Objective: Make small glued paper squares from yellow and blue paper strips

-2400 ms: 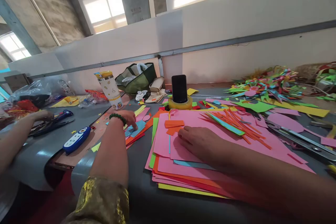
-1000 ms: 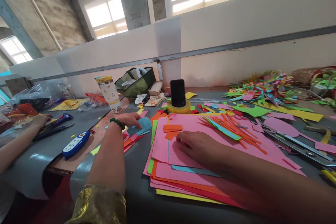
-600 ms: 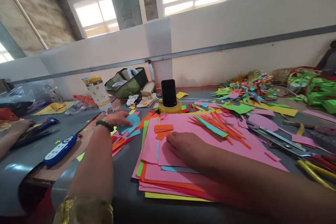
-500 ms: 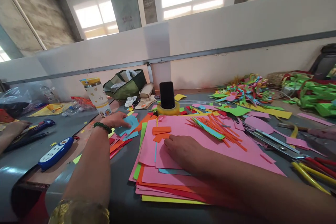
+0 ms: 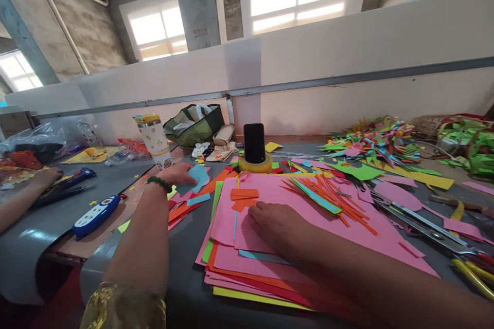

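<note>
My left hand point(image 5: 179, 175), with a dark green bead bracelet at the wrist, reaches to a pile of scraps left of the paper stack. Its fingers are closed on light blue paper point(image 5: 199, 177), and a loose blue strip point(image 5: 198, 199) lies just below. My right hand point(image 5: 278, 225) rests on the stack of coloured paper point(image 5: 224, 257), topped by a pink sheet. Its fingers are curled together beside small orange paper pieces point(image 5: 244, 194); whatever may be under the fingertips is hidden. Thin orange paper strips point(image 5: 328, 190) and a green-blue strip lie farther right on the stack.
Large scissors point(image 5: 432, 231) lie at the right. A phone point(image 5: 254, 143) stands in a yellow tape roll point(image 5: 255, 164) behind the stack. A tumbler point(image 5: 155, 141), a green bag point(image 5: 196, 123) and a blue-white cutter point(image 5: 96, 216) are leftward. Another person's hand point(image 5: 46, 179) is far left.
The view has shifted, moving everything slightly rightward. At my left hand, the blue paper has come apart from a blue strip that stays on the pile. My right hand keeps its place on the stack.
</note>
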`<state>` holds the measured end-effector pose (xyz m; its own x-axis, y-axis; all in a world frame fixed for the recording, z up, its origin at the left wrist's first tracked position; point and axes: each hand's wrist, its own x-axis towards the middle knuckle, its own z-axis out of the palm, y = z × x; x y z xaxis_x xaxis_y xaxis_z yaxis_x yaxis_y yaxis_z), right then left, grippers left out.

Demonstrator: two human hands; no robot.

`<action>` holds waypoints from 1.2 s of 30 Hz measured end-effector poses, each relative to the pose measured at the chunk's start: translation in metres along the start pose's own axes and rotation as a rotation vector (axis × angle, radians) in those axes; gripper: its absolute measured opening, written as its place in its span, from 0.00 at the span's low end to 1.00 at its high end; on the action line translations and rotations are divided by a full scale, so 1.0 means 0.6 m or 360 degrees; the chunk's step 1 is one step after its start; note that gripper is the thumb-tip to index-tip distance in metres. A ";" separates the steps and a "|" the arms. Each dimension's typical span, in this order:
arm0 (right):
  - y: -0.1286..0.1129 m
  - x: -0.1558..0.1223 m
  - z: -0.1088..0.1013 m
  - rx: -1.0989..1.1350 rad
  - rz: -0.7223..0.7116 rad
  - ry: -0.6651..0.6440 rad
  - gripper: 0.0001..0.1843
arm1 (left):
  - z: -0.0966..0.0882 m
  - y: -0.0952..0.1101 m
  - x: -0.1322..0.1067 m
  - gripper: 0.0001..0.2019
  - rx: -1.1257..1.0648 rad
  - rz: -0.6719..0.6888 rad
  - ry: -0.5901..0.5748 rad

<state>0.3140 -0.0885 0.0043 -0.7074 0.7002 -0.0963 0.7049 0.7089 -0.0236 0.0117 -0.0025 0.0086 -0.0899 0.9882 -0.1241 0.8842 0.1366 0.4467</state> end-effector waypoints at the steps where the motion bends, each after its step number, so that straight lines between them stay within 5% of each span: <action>1: 0.000 0.000 0.000 -0.0008 -0.0002 0.0003 0.12 | 0.000 0.000 0.000 0.13 0.0000 -0.0002 0.0007; 9: 0.005 0.004 0.010 0.0015 0.0013 0.0047 0.13 | 0.000 0.004 -0.002 0.08 -0.0089 0.0022 0.0047; 18: 0.007 0.005 0.012 0.0052 -0.0010 0.0069 0.13 | -0.001 0.017 -0.027 0.15 -0.0334 0.0111 -0.0223; 27: 0.011 0.009 0.015 0.0055 -0.0034 0.0082 0.12 | 0.022 0.021 -0.012 0.13 -0.0032 0.0052 -0.0522; 36: 0.015 0.012 0.023 0.0022 -0.0058 0.0128 0.13 | 0.031 0.021 -0.004 0.13 0.0076 0.0039 -0.0449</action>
<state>0.3159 -0.0785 -0.0105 -0.7341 0.6789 -0.0149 0.6789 0.7332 -0.0394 0.0316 -0.0047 -0.0017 0.0567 0.9318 -0.3585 0.9057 0.1031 0.4111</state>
